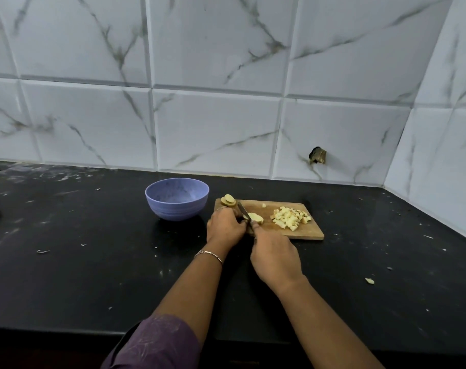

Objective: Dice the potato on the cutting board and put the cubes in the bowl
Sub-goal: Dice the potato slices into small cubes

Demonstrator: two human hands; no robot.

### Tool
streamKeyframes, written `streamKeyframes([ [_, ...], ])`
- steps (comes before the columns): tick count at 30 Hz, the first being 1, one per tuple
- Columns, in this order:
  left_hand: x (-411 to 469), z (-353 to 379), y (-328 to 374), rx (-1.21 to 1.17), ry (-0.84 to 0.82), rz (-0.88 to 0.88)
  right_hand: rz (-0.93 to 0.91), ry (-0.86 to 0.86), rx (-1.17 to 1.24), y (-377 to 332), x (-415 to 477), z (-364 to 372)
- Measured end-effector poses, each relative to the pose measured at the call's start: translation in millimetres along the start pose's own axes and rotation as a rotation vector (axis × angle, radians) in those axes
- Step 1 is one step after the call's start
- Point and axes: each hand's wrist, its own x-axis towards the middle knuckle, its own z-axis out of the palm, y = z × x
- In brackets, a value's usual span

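My left hand [225,225] curled over pale potato half [256,217] on wooden cutting board [306,233]. Right hand [274,257] gripped small steel knife [243,209], blade close against left hand: slip risked cut. Pale cube pile [290,218] lay at board's right. Round potato slices [228,200] on corner edge could tumble off beside lilac plastic bowl [177,199].

No readable text or labels anywhere

A purple sleeve [157,342] with faint pale streaks covers the left arm, lower centre; a thin silver bracelet [208,255] circles the wrist.
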Motion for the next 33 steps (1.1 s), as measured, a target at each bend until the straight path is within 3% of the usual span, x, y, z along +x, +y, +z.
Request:
streamKeyframes([
  [7,-0.8,-0.4,1.4,0.040,-0.020,0.004,0.048,0.150,0.186,14.1,-1.5,-8.0],
  [21,5.3,-4.4,7.0,0.058,-0.066,0.071,0.042,0.237,0.304,38.1,47.5,-16.9],
  [33,17.6,4.3,10.1,0.048,-0.134,0.180,0.009,0.185,0.358,37.5,62.6,3.3],
])
